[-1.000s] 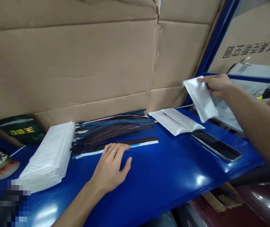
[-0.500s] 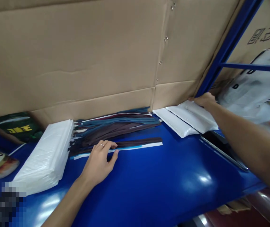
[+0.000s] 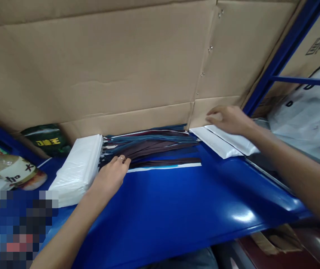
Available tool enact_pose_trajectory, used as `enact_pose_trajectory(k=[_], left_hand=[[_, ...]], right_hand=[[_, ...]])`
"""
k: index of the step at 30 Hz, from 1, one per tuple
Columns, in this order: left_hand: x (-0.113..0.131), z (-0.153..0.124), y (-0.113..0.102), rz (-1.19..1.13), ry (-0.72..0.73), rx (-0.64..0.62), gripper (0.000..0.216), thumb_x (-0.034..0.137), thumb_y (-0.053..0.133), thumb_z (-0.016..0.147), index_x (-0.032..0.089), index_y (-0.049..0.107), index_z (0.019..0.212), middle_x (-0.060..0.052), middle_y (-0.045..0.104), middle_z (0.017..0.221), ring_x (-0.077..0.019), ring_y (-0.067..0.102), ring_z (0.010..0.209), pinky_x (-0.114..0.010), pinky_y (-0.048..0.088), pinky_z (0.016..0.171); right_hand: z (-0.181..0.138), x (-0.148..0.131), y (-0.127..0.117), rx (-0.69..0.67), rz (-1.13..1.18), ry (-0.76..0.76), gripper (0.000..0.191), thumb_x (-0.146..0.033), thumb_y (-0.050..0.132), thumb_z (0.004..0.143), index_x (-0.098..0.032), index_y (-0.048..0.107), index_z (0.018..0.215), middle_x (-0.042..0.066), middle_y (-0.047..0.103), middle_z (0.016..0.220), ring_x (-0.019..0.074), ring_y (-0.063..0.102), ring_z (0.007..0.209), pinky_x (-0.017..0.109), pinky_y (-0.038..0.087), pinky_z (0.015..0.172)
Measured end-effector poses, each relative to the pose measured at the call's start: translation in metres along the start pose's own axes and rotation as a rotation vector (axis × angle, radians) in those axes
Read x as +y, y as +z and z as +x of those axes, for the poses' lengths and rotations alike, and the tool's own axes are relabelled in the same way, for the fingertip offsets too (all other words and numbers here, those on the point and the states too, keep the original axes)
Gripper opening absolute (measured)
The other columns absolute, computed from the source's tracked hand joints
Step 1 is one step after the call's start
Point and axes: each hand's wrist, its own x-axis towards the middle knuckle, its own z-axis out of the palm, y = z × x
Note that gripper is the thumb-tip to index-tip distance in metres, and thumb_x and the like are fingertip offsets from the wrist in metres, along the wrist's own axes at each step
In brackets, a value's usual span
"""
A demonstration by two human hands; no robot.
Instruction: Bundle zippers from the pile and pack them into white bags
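Observation:
My left hand (image 3: 110, 175) rests on the near left end of a fanned pile of dark strips (image 3: 154, 146), brown, teal and maroon, lying on a blue shelf (image 3: 177, 209). Its fingers curl down onto the strips; a ring shows on one finger. One strip with a white and blue edge (image 3: 165, 164) lies nearest me. My right hand (image 3: 227, 118) lies palm down, fingers stretched, on a small stack of white padded packets (image 3: 221, 140) at the back right. A stack of white plastic bags (image 3: 78, 168) sits to the left of the strips.
Brown cardboard (image 3: 120, 67) lines the back wall. A green packet (image 3: 48, 140) and a labelled bottle (image 3: 11, 172) lie at the far left. A blue frame post (image 3: 283, 52) rises at the right, with white printed bags (image 3: 308, 108) beyond it. The shelf's front edge is near me.
My right hand carried a white packet down onto the white stack and now lies flat on it. My left hand slid left along the strips. The view shifted left; the phone is out of sight.

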Motion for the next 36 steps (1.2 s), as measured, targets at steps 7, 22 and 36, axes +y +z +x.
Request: enact_pose_trajectory(k=[7,22,36], left_hand=[[-0.01,-0.012,0.015,-0.095,0.092,0.032,0.041,0.014,0.048,0.103,0.012,0.061,0.142,-0.022,0.064,0.139,-0.0318,0.062,0.131,-0.049,0.051,0.111],[-0.032,-0.018,0.001,0.111,-0.151,-0.069,0.044,-0.005,0.037,0.092,0.016,0.068,0.117,-0.016,0.071,0.113,-0.0288,0.074,0.099,-0.039,0.059,0.082],[-0.026,-0.014,-0.004,0.167,-0.267,-0.056,0.035,0.006,0.04,0.099,0.019,0.069,0.114,-0.016,0.074,0.102,-0.0315,0.075,0.088,-0.042,0.058,0.077]], right_hand=[[-0.065,-0.176,0.089,-0.256,0.102,-0.631,0.04,-0.042,0.069,0.099,-0.024,0.071,0.135,0.012,0.075,0.125,0.031,0.072,0.112,0.044,0.057,0.098],[-0.061,-0.143,0.116,-0.225,0.16,-0.508,0.027,-0.027,0.056,0.105,-0.026,0.077,0.121,0.008,0.078,0.119,0.029,0.072,0.112,0.047,0.057,0.099],[-0.066,-0.15,0.116,-0.17,0.063,-0.504,0.028,-0.022,0.053,0.104,-0.022,0.075,0.119,0.011,0.075,0.117,0.0304,0.069,0.108,0.052,0.055,0.098]])
